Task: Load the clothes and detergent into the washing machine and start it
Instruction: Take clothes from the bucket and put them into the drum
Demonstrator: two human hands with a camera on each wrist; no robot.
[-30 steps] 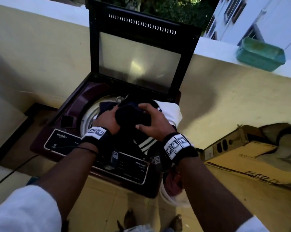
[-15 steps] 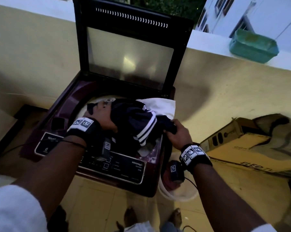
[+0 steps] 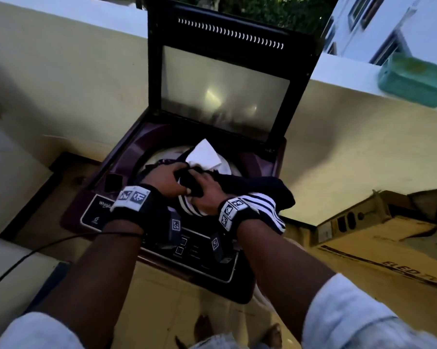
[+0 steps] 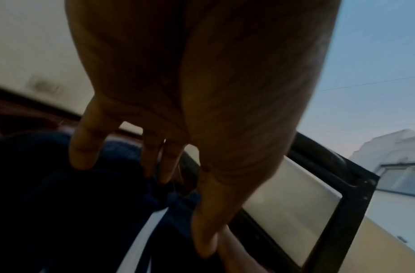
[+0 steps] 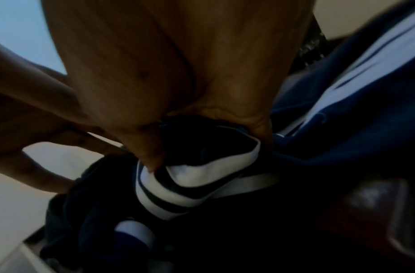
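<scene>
Lid (image 3: 225,81) up. Clothes (image 3: 257,190) half in the tub, striped part hanging off the washer (image 3: 126,159) edge at 3 o'clock. Left hand (image 3: 168,178) spread, pressing down; right hand (image 3: 208,191) pinching dark cloth. Soap and start still to do.

The tiled floor (image 3: 147,293) is carrying the washing machine (image 3: 126,157), with a cardboard box (image 3: 378,238) lying on it just beside the machine.

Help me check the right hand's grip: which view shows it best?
Right wrist view: the right hand pinches the striped garment. The head view shows only that hand's back on the clothes. The left wrist view shows only a sliver at its bottom edge.
</scene>
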